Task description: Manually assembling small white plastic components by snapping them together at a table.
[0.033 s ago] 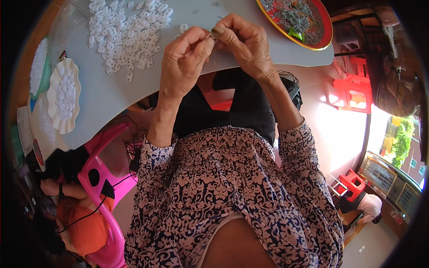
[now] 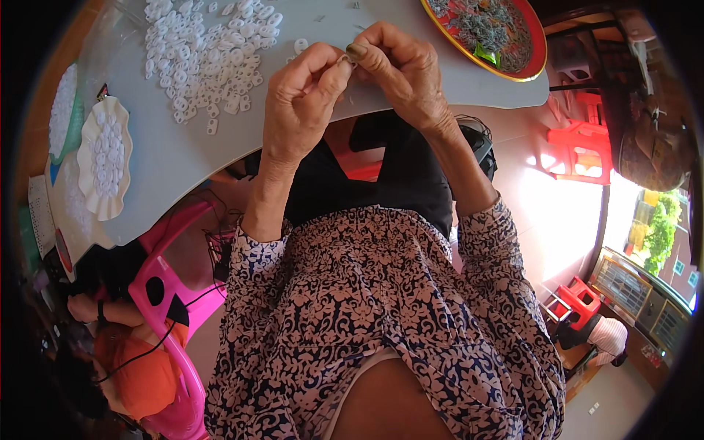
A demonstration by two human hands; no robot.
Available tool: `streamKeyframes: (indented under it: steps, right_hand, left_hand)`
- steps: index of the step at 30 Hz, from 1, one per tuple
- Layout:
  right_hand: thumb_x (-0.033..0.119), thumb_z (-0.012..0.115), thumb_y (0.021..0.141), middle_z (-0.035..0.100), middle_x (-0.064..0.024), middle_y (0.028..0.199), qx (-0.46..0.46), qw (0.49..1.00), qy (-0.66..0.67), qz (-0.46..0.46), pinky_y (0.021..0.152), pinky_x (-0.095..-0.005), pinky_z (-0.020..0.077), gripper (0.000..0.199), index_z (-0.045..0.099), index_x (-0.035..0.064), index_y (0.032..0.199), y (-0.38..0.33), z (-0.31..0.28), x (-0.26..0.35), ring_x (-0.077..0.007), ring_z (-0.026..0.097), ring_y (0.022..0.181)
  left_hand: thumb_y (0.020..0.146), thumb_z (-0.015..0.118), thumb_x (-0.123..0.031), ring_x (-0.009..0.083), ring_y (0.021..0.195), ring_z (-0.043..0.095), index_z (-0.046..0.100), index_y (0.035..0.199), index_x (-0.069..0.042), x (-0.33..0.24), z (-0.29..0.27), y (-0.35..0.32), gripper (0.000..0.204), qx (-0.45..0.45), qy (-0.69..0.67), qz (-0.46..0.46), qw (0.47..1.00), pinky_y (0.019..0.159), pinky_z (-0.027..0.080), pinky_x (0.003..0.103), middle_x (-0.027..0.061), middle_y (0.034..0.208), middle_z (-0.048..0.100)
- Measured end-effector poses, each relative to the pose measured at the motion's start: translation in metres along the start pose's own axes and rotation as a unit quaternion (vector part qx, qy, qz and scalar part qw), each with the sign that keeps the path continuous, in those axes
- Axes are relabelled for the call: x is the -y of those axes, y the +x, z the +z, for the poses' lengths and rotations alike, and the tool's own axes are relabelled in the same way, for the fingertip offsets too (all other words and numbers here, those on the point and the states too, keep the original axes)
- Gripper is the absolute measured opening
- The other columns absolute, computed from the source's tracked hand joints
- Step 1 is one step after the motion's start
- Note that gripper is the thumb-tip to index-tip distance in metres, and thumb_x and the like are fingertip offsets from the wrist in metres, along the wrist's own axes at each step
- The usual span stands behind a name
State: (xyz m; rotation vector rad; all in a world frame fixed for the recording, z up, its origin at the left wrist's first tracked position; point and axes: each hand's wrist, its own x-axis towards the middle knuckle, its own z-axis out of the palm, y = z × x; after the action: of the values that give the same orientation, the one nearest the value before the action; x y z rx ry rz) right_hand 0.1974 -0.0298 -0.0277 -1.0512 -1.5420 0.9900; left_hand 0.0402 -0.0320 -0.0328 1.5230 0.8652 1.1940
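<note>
My left hand (image 2: 302, 103) and my right hand (image 2: 403, 77) meet above the table's near edge, thumbs and forefingers pinched together. Between the fingertips is a small pale piece (image 2: 350, 61), mostly covered; its kind cannot be made out. A heap of small white plastic pieces with holes (image 2: 209, 55) lies left of my hands. One loose white piece (image 2: 301, 45) rests just beside my left hand. To the right, a round red tray with a gold rim (image 2: 541, 64) holds many small grey metal-looking parts and a green packet (image 2: 486, 54).
A wavy-edged cream dish (image 2: 92, 187) with white pieces stands at the left of the grey table (image 2: 183, 158), by a green basket (image 2: 75, 121). A person in orange (image 2: 147, 374) sits on a pink chair (image 2: 165, 282) at lower left. Red stools (image 2: 583, 150) stand right.
</note>
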Motion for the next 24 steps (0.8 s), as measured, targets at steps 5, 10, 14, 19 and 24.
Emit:
streamKeyframes:
  steps: [5, 10, 14, 19, 24]
  right_hand:
    - [0.022, 0.059, 0.091, 0.055, 0.0016, 0.062, 0.031, 0.999, 0.007, 0.011, 0.054, -0.0214, 0.0423, 0.021, 0.061, 0.0023, 0.084, 0.0042, -0.0043, -0.0019, -0.0046, 0.049, 0.057]
    - [0.021, 0.058, 0.091, 0.055, 0.0021, 0.064, 0.031, 0.987, 0.145, 0.058, 0.054, -0.0205, 0.0408, 0.021, 0.062, 0.0019, 0.085, 0.0038, -0.005, 0.0001, -0.004, 0.047, 0.06]
    - [0.02, 0.058, 0.092, 0.055, 0.0021, 0.068, 0.034, 0.994, 0.101, 0.026, 0.056, -0.0201, 0.041, 0.022, 0.062, 0.0002, 0.085, 0.0026, -0.0039, -0.0018, -0.0041, 0.047, 0.063]
    - [0.019, 0.061, 0.09, 0.056, 0.0022, 0.07, 0.058, 0.993, 0.098, 0.043, 0.058, -0.0198, 0.042, 0.02, 0.062, -0.0001, 0.085, 0.0047, -0.0075, 0.0014, -0.0041, 0.048, 0.064]
    - [0.019, 0.062, 0.089, 0.059, 0.0019, 0.072, 0.043, 0.992, 0.119, 0.023, 0.062, -0.0196, 0.0433, 0.019, 0.063, 0.0003, 0.086, 0.0045, 0.0, 0.0004, -0.0044, 0.05, 0.068]
  left_hand:
    - [0.09, 0.057, -0.011, 0.0046, 0.059, 0.048, 0.058, 0.084, -0.001, 0.0009, 0.0025, 0.0001, 0.012, -0.023, 0.028, 0.023, 0.999, 0.053, 0.039, 0.02, -0.0028, 0.066, 0.053]
    - [0.091, 0.056, -0.012, 0.0055, 0.062, 0.052, 0.059, 0.087, 0.0, 0.0022, 0.0026, -0.0008, 0.012, -0.024, 0.002, 0.007, 1.0, 0.056, 0.042, 0.019, -0.0012, 0.072, 0.057]
    - [0.091, 0.056, -0.011, 0.0053, 0.062, 0.052, 0.06, 0.088, 0.0, -0.0012, 0.0036, -0.0011, 0.012, -0.024, -0.009, 0.009, 1.0, 0.056, 0.042, 0.019, -0.0011, 0.071, 0.057]
    - [0.091, 0.057, -0.011, 0.0049, 0.062, 0.052, 0.06, 0.088, 0.0, 0.0005, -0.0008, -0.0013, 0.012, -0.005, 0.014, 0.007, 1.0, 0.056, 0.041, 0.019, -0.0012, 0.07, 0.057]
    - [0.091, 0.057, -0.012, 0.0044, 0.062, 0.051, 0.06, 0.088, -0.001, 0.0004, -0.0004, -0.0014, 0.012, -0.037, -0.014, 0.013, 0.999, 0.056, 0.041, 0.019, -0.001, 0.069, 0.056]
